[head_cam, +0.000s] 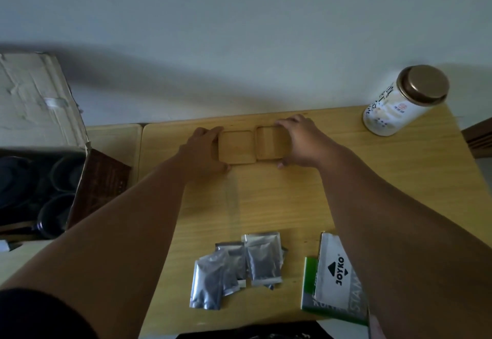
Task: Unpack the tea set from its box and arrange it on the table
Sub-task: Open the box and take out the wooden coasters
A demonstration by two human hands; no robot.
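Observation:
Two square wooden coasters lie side by side near the far edge of the wooden table [266, 200]. My left hand [203, 149] grips the left coaster [237, 148] at its left side. My right hand [298, 142] covers the right part of the right coaster [269, 141], fingers at its far edge and thumb at its near edge. The open tea set box [40, 184] stands at the left, with dark round cups [56, 213] in its compartments and a cardboard lid flap [32, 99] raised behind.
A white tea canister [399, 101] with a bronze lid stands at the table's far right corner. Several silver foil sachets [237, 269] lie near the front edge. A green and white Joyko packet [335, 277] lies at the front right. A dark brown booklet [103, 178] leans beside the box.

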